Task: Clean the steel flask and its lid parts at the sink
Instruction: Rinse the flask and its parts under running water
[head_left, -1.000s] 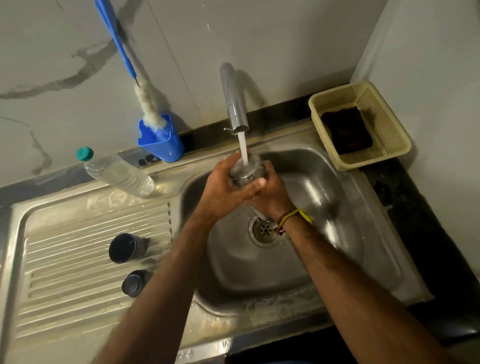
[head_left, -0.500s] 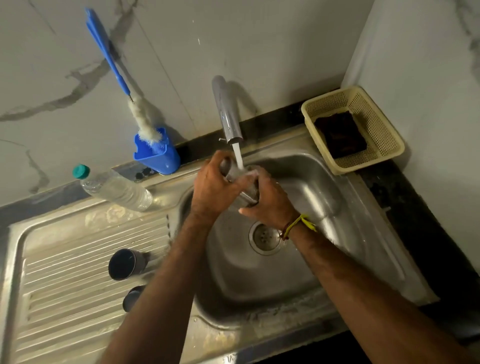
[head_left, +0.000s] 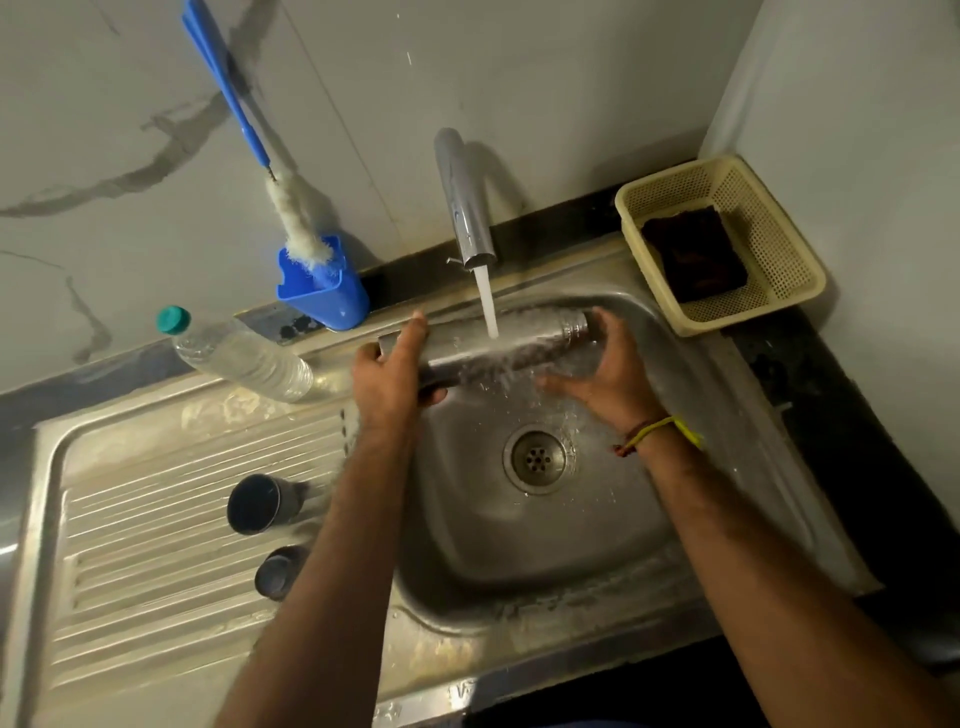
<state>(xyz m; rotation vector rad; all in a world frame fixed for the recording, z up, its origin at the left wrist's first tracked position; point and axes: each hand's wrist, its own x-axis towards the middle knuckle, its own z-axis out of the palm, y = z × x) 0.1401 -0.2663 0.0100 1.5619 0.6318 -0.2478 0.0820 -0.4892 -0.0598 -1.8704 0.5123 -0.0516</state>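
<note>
Steel flask sideways under tap — left hand gripping base, right hand fingers spread cupping neck — basin open beneath.

Splashing water blurred the flask between the hands, and the left hand covered its base end.
</note>
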